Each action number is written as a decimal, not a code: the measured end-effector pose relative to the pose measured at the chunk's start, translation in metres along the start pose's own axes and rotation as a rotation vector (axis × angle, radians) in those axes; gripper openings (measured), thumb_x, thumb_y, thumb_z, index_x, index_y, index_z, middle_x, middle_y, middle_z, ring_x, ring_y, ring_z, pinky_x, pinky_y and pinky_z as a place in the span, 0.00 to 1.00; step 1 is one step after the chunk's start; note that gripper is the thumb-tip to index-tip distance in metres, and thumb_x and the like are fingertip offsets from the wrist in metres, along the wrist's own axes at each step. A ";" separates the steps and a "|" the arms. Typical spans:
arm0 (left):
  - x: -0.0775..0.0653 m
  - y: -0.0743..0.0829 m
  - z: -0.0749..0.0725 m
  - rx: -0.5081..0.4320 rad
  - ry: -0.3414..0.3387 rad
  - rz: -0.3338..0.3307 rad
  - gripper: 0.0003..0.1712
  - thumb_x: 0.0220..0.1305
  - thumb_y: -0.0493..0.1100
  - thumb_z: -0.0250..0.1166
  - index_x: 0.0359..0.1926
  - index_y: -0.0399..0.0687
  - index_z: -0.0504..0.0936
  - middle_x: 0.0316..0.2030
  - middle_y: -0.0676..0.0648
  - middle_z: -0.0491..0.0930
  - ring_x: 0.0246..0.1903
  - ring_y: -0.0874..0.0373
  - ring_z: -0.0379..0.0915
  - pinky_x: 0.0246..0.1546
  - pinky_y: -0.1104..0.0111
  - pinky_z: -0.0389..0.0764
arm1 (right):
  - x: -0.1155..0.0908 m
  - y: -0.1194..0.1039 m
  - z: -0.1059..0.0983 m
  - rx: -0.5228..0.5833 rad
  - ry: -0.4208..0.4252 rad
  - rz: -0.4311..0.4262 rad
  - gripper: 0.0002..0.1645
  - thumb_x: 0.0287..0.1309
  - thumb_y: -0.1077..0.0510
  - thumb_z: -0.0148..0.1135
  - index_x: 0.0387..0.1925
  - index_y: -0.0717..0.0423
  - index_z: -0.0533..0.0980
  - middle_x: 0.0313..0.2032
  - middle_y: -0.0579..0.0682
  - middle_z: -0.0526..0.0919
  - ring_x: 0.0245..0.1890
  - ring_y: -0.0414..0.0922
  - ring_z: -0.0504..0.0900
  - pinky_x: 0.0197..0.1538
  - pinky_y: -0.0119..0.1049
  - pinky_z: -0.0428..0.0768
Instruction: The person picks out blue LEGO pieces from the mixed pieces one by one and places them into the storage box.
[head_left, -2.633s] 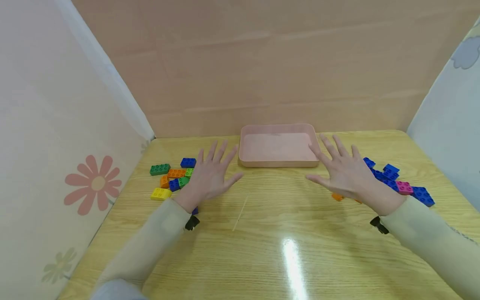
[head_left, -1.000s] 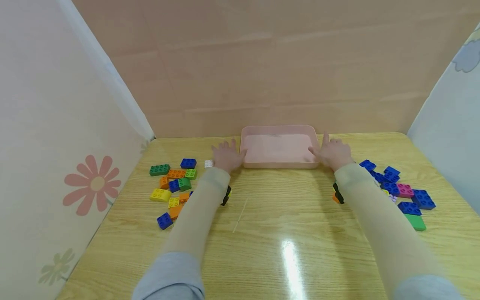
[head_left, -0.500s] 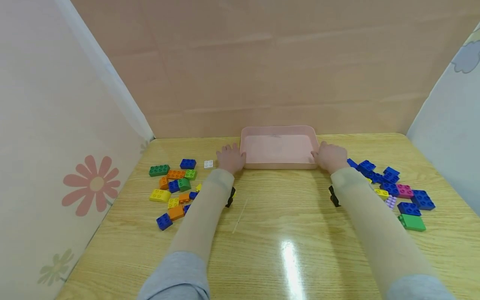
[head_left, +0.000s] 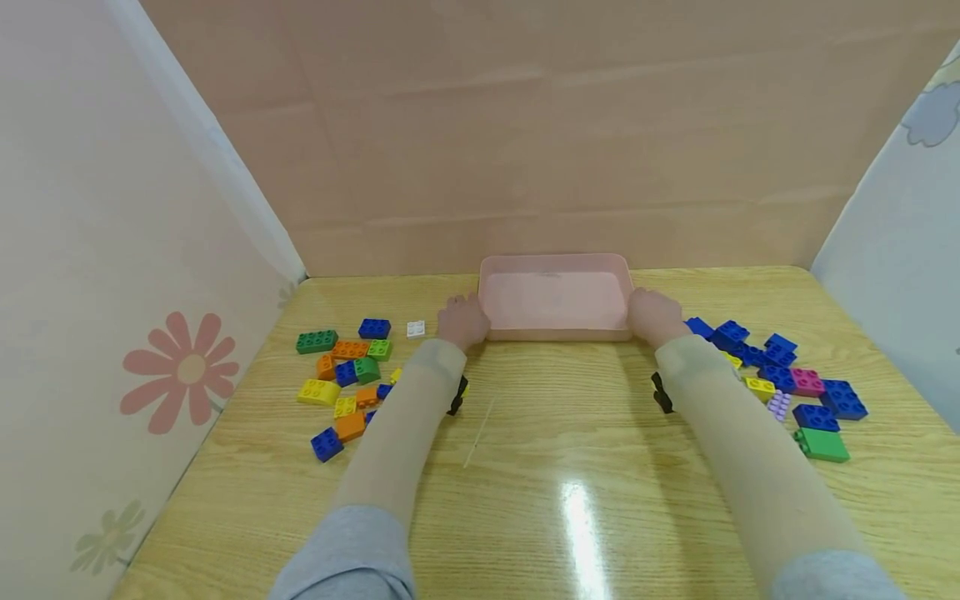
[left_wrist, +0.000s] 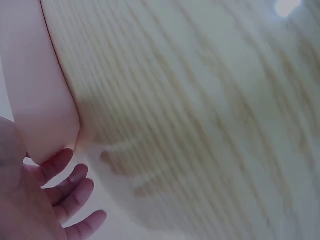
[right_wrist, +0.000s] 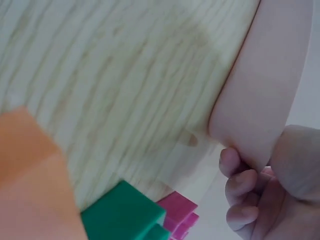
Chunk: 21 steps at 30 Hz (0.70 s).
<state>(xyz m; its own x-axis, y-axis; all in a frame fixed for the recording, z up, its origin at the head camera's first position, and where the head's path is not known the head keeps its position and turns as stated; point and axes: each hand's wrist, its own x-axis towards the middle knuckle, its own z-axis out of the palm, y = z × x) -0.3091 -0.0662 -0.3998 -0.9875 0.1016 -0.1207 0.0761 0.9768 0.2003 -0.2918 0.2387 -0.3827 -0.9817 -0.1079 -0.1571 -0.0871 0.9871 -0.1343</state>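
Observation:
A shallow pink tray [head_left: 558,334] rests at the back of the wooden table, between my two hands. My left hand [head_left: 462,321] grips its left end near the front corner; in the left wrist view the fingertips [left_wrist: 80,197] curl in under the tray wall [left_wrist: 42,75]. At the opposite end my right hand [head_left: 654,317] holds the tray the same way. Its bent fingers [right_wrist: 240,185] reach the tray corner in the right wrist view, with the thumb over the rim side. Inside, the tray holds nothing.
Loose toy bricks lie left of the tray, among them a dark green brick [head_left: 317,341], a yellow brick [head_left: 318,392] and a white brick [head_left: 416,329]. More sit at the right, including a pink brick [head_left: 807,382] and a green brick [head_left: 822,445]. A papered wall [head_left: 555,167] stands behind.
Both hands, spread wide above the table at first, have reached forward and down to the tray's two ends. Their fingers have curled onto it. The bricks stay where they were.

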 end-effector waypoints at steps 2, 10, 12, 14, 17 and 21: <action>0.002 -0.001 0.001 0.007 -0.008 0.009 0.26 0.71 0.44 0.43 0.65 0.35 0.65 0.55 0.36 0.74 0.56 0.44 0.68 0.54 0.52 0.70 | -0.001 -0.002 -0.001 0.006 -0.014 -0.005 0.12 0.67 0.68 0.41 0.41 0.77 0.67 0.33 0.66 0.76 0.34 0.57 0.75 0.41 0.54 0.78; 0.002 -0.009 -0.001 0.059 -0.101 0.062 0.30 0.71 0.42 0.44 0.69 0.31 0.58 0.50 0.37 0.78 0.42 0.50 0.76 0.47 0.57 0.76 | -0.008 -0.005 -0.004 0.027 -0.054 -0.047 0.11 0.66 0.69 0.41 0.40 0.76 0.67 0.32 0.64 0.74 0.32 0.55 0.72 0.39 0.51 0.76; -0.001 -0.010 -0.001 0.052 -0.123 0.059 0.31 0.72 0.42 0.44 0.71 0.30 0.55 0.51 0.37 0.78 0.41 0.50 0.74 0.47 0.58 0.75 | -0.009 -0.006 -0.004 0.025 -0.058 -0.062 0.11 0.66 0.69 0.40 0.41 0.77 0.67 0.33 0.64 0.75 0.32 0.55 0.72 0.38 0.51 0.75; -0.005 -0.011 -0.002 0.040 -0.145 0.050 0.31 0.73 0.42 0.43 0.71 0.31 0.53 0.50 0.37 0.77 0.39 0.50 0.73 0.47 0.58 0.75 | -0.011 -0.008 -0.003 0.026 -0.065 -0.068 0.12 0.66 0.69 0.40 0.42 0.78 0.67 0.34 0.65 0.75 0.32 0.55 0.73 0.39 0.51 0.75; -0.011 -0.011 -0.003 0.035 -0.177 0.036 0.32 0.73 0.42 0.42 0.72 0.31 0.51 0.49 0.37 0.78 0.38 0.51 0.73 0.47 0.58 0.74 | -0.014 -0.009 -0.002 0.015 -0.080 -0.077 0.15 0.67 0.69 0.39 0.47 0.81 0.65 0.38 0.69 0.76 0.33 0.56 0.75 0.40 0.51 0.76; -0.020 -0.011 -0.005 0.063 -0.204 0.033 0.32 0.74 0.42 0.41 0.73 0.31 0.49 0.53 0.36 0.76 0.38 0.50 0.73 0.44 0.58 0.75 | -0.018 -0.009 0.000 -0.020 -0.090 -0.100 0.15 0.68 0.69 0.39 0.47 0.82 0.63 0.36 0.69 0.76 0.31 0.55 0.76 0.37 0.50 0.77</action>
<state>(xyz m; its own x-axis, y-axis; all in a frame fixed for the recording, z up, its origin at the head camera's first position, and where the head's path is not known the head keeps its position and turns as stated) -0.2910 -0.0797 -0.3950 -0.9363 0.1635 -0.3108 0.1227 0.9815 0.1468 -0.2738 0.2314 -0.3782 -0.9488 -0.2148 -0.2316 -0.1874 0.9730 -0.1345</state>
